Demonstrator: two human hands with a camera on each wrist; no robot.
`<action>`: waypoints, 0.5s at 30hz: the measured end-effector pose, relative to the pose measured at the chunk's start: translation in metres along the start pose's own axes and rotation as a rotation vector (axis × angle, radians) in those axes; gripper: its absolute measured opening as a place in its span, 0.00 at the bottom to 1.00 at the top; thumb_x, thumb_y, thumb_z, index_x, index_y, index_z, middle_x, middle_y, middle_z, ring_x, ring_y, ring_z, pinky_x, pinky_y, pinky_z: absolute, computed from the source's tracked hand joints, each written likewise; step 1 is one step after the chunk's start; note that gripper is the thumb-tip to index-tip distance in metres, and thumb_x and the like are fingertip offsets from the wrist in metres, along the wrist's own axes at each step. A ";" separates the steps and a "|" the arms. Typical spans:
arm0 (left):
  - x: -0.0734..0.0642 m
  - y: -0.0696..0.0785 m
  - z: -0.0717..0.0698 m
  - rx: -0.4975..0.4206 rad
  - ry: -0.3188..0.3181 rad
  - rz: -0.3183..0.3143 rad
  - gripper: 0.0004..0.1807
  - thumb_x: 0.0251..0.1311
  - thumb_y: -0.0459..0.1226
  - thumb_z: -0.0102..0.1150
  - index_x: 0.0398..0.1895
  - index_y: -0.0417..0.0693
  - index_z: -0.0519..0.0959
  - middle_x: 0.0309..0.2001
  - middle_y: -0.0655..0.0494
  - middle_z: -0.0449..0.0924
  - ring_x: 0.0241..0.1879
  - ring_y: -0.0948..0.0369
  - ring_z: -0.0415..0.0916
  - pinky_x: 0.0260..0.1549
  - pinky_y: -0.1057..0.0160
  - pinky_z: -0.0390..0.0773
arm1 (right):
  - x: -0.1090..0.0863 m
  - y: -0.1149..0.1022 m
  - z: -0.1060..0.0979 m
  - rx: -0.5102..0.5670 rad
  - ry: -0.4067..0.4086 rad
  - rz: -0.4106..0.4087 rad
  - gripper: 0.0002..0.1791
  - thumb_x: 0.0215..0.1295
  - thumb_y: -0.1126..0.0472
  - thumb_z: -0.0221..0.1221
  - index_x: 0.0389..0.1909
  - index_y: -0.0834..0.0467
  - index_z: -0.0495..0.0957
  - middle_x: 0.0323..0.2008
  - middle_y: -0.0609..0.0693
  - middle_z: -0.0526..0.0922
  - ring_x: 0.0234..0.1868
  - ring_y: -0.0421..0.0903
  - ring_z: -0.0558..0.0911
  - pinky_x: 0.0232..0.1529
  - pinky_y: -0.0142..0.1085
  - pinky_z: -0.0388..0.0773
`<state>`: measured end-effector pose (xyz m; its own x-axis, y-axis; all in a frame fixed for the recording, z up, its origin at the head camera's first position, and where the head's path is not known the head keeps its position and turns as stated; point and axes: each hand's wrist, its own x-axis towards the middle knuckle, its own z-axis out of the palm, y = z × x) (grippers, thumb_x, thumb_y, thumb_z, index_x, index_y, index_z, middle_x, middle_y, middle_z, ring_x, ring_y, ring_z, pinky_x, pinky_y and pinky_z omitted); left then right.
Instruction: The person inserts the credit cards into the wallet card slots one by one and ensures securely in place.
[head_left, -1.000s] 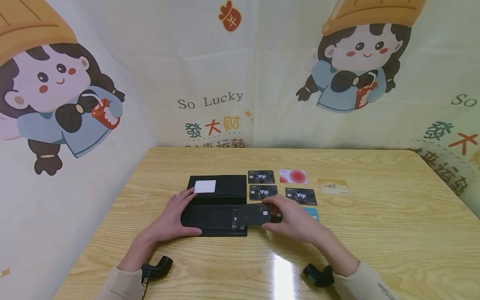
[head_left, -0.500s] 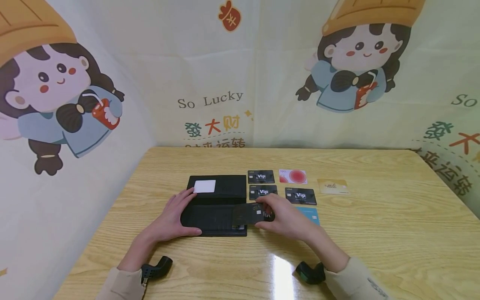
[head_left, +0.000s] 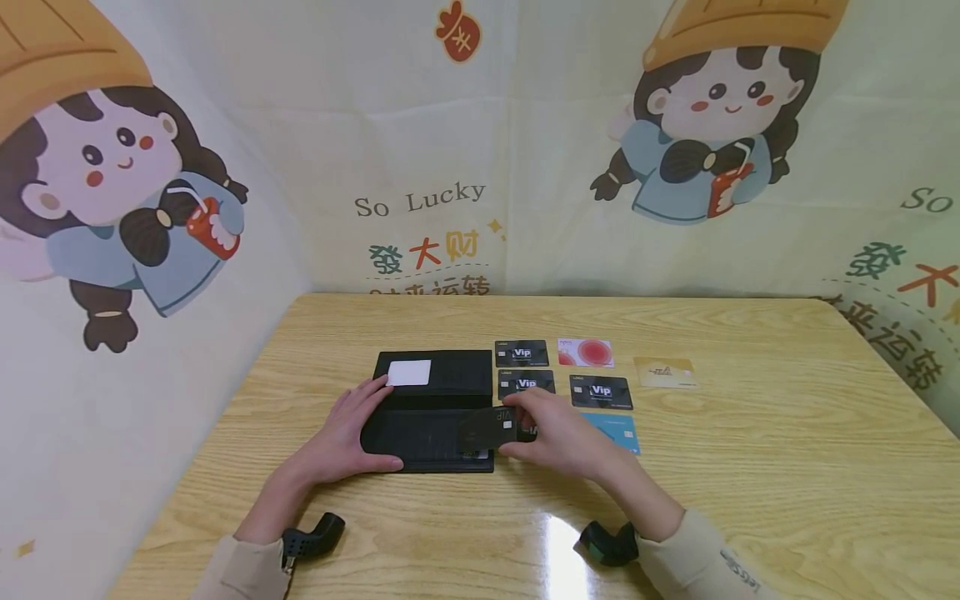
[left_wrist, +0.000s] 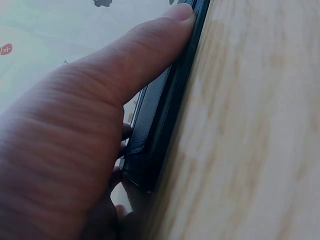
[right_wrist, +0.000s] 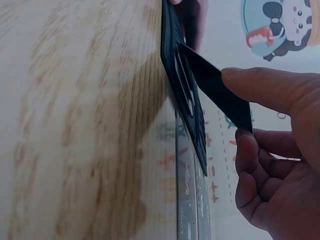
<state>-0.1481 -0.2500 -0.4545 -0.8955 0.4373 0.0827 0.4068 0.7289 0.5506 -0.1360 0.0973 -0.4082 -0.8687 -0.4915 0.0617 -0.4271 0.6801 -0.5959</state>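
Two-handed, pinches a tilted black card (head_left: pixel 483 429) in the right hand (head_left: pixel 561 435) over the near right end of the black wallet (head_left: pixel 420 432) and rests the left hand (head_left: pixel 347 440), spread wide, on the wallet's left end.

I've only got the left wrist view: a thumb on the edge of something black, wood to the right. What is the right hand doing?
Observer: The right hand pinches a black card.

Operator: Is it lying flat?

Observer: No, the right wrist view shows it tilted relative to the black wallet.

Operator: And the rightmost card in the head view?

Observer: That's the gold card.
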 end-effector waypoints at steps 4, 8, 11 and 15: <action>0.000 0.000 0.000 -0.002 0.000 -0.001 0.61 0.43 0.59 0.78 0.77 0.40 0.59 0.78 0.43 0.50 0.77 0.43 0.43 0.72 0.38 0.36 | 0.001 -0.002 0.001 -0.010 0.005 0.002 0.31 0.54 0.56 0.77 0.57 0.62 0.79 0.39 0.46 0.77 0.38 0.43 0.74 0.39 0.36 0.78; 0.000 0.000 0.000 -0.003 -0.001 -0.003 0.61 0.44 0.59 0.77 0.77 0.40 0.59 0.78 0.44 0.50 0.77 0.44 0.43 0.72 0.37 0.36 | 0.002 -0.004 0.001 -0.019 0.006 0.013 0.30 0.53 0.57 0.77 0.56 0.63 0.79 0.37 0.45 0.77 0.37 0.43 0.74 0.38 0.36 0.78; 0.000 -0.001 0.000 -0.005 -0.003 -0.001 0.61 0.44 0.59 0.77 0.77 0.40 0.59 0.79 0.44 0.49 0.77 0.43 0.42 0.72 0.37 0.36 | 0.002 -0.005 0.002 -0.023 0.007 0.022 0.30 0.53 0.57 0.77 0.55 0.63 0.80 0.36 0.45 0.76 0.36 0.43 0.73 0.37 0.36 0.77; 0.001 -0.002 -0.001 -0.009 -0.005 0.000 0.61 0.44 0.59 0.77 0.77 0.40 0.59 0.79 0.44 0.49 0.76 0.43 0.42 0.71 0.37 0.36 | 0.003 -0.006 0.002 -0.036 0.009 0.022 0.30 0.52 0.57 0.77 0.55 0.64 0.80 0.35 0.45 0.77 0.36 0.42 0.73 0.37 0.35 0.77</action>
<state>-0.1494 -0.2512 -0.4547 -0.8947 0.4397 0.0788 0.4050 0.7240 0.5584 -0.1354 0.0912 -0.4063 -0.8801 -0.4716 0.0559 -0.4165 0.7101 -0.5677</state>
